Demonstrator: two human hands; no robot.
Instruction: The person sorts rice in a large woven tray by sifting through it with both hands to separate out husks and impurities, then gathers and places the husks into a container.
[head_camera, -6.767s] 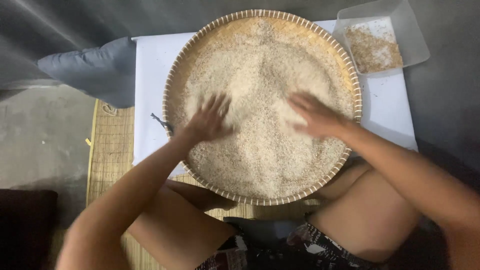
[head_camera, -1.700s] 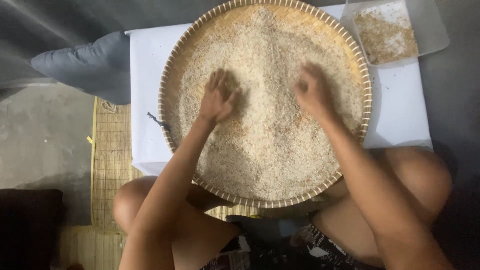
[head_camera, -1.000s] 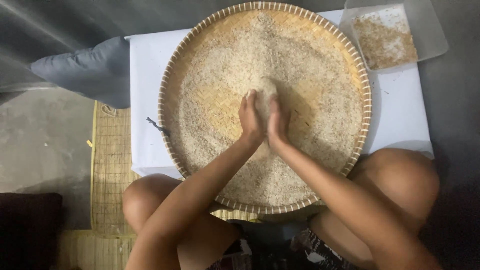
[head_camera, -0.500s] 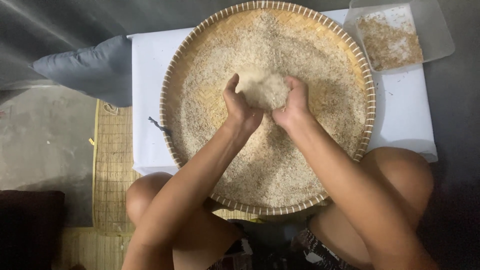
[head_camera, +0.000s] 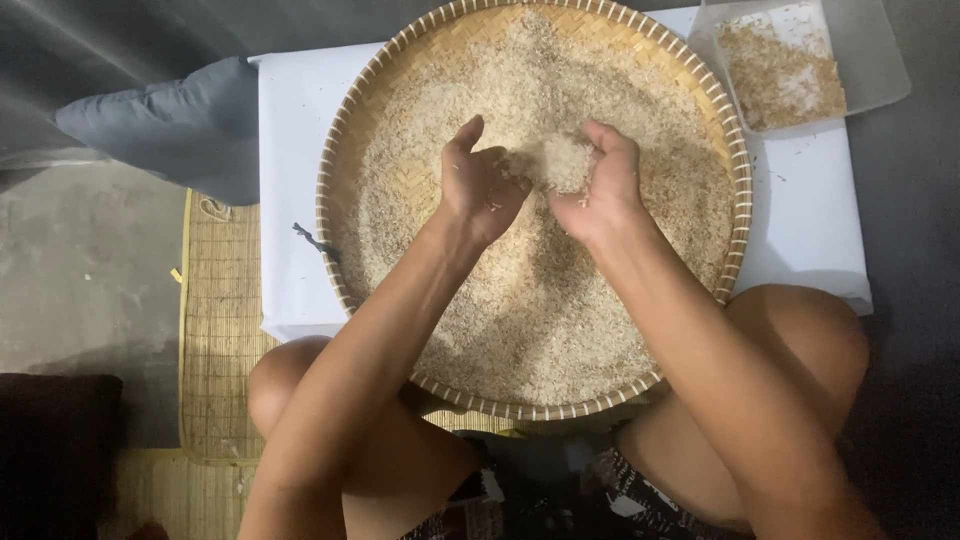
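A big round woven bamboo tray (head_camera: 352, 150) rests on a white cloth and is covered with pale rice grains (head_camera: 560, 290). Both my hands hover above its middle, cupped toward each other. My left hand (head_camera: 478, 182) and my right hand (head_camera: 598, 185) together hold a heap of scooped rice (head_camera: 556, 160) between the palms, lifted a little above the layer. Bare woven bottom shows at the tray's upper left.
A clear plastic container (head_camera: 880, 70) with brownish husks stands at the upper right on the white cloth (head_camera: 290, 130). A grey pillow (head_camera: 160, 125) lies at the left, a woven mat (head_camera: 215, 330) below it. My bent knees sit under the tray's near edge.
My hands went from spreading rice apart to meeting at the tray's middle, then scooped up a heap and lifted it; the palms now sit a little further apart.
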